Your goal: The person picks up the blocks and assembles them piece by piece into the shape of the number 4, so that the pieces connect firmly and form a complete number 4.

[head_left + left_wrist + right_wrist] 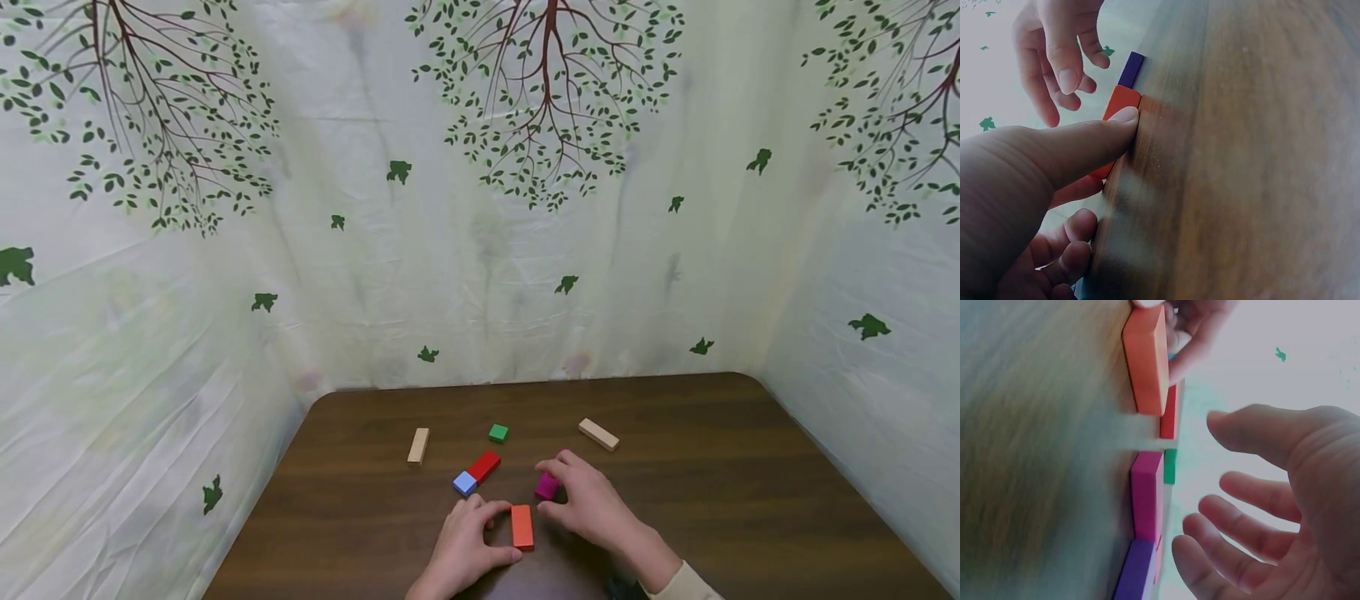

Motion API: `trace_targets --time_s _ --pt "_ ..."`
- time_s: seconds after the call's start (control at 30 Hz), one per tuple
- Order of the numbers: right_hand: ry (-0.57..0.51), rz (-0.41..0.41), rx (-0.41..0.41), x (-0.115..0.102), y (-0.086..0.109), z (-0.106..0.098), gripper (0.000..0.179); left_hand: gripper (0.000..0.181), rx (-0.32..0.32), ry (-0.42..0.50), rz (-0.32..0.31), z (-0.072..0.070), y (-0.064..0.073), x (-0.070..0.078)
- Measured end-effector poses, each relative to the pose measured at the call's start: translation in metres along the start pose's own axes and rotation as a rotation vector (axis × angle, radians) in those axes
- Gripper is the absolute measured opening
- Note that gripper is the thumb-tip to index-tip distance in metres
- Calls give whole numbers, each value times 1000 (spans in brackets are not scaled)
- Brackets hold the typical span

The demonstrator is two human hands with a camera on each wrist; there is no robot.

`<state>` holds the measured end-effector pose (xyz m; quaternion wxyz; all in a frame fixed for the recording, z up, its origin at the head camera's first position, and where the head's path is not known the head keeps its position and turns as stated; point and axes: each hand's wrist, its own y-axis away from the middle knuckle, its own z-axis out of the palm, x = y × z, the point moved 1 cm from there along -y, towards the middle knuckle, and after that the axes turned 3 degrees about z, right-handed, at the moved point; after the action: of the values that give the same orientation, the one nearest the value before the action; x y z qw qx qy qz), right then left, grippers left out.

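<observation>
Head view, with my clock centred on the orange block (522, 528) near the table's near edge, 12 pointing away from the person. The left hand (467, 542), at 9 o'clock, pinches this block between thumb and index finger, one at each end of its length. Whether its underside sits fully on the table I cannot tell. The right hand (588, 504), between 2 and 3 o'clock, holds nothing; its fingers are spread near the magenta block (547, 486) at 1 o'clock, and the right wrist view shows me a gap between them.

I judge the orange block to be painted wood: light, rigid, hardly fragile, perhaps a little slick on its smooth faces. I would take it by opposite faces, with the fingertips square, since a corner grip could let it pivot.

Further out I note a light blue block (465, 483) at 10 o'clock, end to end with a red block (483, 467) at 11; a green block (498, 433) just short of 12; and a purple block (1130, 70), clear in the wrist views only.

The table (712, 467) is dark brown, wood-grained and flat, with rounded far corners. Around it hangs a pale, creased fabric backdrop (480, 350), printed with upside-down trees (547, 83) and scattered green leaves.
</observation>
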<state>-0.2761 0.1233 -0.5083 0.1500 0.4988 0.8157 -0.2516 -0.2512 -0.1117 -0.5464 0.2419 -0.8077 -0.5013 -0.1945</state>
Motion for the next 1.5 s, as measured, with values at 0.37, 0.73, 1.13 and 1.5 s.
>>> trace_targets --time_s 0.37,0.73,1.13,1.5 --pt "-26 101 88 18 -6 3 51 61 -13 0 2 -2 1 2" --pt "35 95 61 24 -9 8 52 66 -2 -21 33 -1 2 2" --pt "121 85 56 27 -11 14 52 65 4 -37 36 1 1 1" --pt "101 112 43 23 -10 15 55 64 -3 -31 32 0 1 1"
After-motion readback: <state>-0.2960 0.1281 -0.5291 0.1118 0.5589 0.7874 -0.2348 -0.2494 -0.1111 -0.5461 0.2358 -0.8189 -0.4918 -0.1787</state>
